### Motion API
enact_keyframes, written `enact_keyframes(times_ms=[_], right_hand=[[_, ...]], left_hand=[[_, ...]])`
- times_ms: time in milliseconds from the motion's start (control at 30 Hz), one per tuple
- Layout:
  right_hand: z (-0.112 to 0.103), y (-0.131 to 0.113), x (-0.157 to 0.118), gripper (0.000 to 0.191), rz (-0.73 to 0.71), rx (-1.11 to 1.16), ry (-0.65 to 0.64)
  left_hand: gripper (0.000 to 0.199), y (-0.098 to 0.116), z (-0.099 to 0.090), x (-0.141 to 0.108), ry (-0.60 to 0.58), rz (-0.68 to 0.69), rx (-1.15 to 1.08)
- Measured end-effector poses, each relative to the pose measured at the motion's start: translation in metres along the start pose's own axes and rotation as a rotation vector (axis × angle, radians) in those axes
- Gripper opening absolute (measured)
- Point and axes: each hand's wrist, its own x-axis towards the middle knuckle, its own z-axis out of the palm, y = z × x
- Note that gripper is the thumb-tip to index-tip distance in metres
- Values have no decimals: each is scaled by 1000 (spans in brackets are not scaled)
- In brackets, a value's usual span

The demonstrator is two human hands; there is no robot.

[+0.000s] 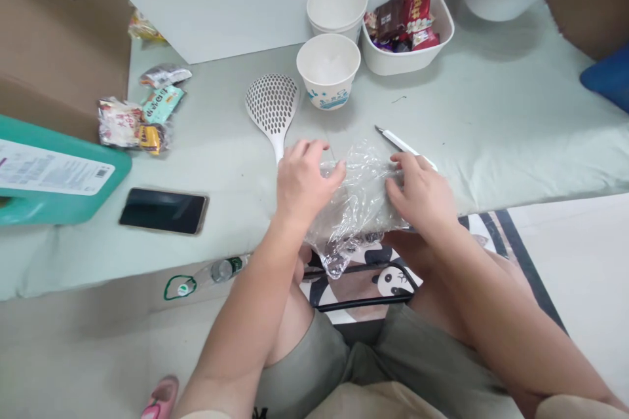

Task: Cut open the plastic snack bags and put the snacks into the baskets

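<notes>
One clear plastic wrapper (358, 193) lies crumpled at the near edge of the bench (223, 167), its lower corner hanging over that edge above the person's lap. The left hand (307, 180) is at its left side and the right hand (420, 193) at its right — both partly open, with fingers curved and thumbs set apart from them. Whether either one lightly touches the plastic or pinches a fold of it, I cannot tell.

Just beyond the left hand is a white skimmer (272, 105) with a pierced head, its handle running down behind that hand. Near the right hand lies a thin white pen-shaped tool (403, 145), dark tip pointing away and to the left.

Farther back stands a paper bowl (328, 72) with a blue print, just in front of a stack of bowls (337, 6). To the right of these, a white tub (403, 64) holds wrapped snacks (403, 19).

Well off to the left, a phone (164, 211) lies with its dark screen up — beside it a green jug (61, 173), and beyond it some small packets (140, 121). Below the bench, a plastic bottle (221, 271) lies on the floor (88, 340).
</notes>
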Motion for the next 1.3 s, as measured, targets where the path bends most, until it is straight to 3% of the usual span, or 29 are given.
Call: enact_keyframes(times_ms=[167, 300, 433, 600, 767, 933, 1067, 1200, 1300], right_hand=[[4, -2, 6, 43, 12, 108, -1], [2, -5, 13, 46, 98, 283, 30], [-2, -7, 18, 35, 136, 384, 15], [-2, -7, 18, 32, 56, 474, 44], [-1, -6, 17, 31, 10, 536, 117], [-4, -8, 15, 30, 29, 586, 124], [-6, -5, 19, 17, 84, 791, 26], [-8, -1, 26, 25, 176, 1086, -223], [-10, -2, 28, 23, 148, 1035, -280]], left_hand=[[19, -7, 15, 10, -181, 28, 51], [9, -11, 12, 14, -178, 38, -153], [7, -14, 4, 13, -224, 20, -448], [6, -19, -1, 13, -276, -22, -531], [24, -26, 0, 17, -237, -117, -576], [15, -27, -2, 17, -267, -109, -584], [15, -26, -4, 17, -278, -48, -664], [16, -26, -7, 16, -389, -23, -696], [16, -24, -9, 14, -432, -38, -660]])
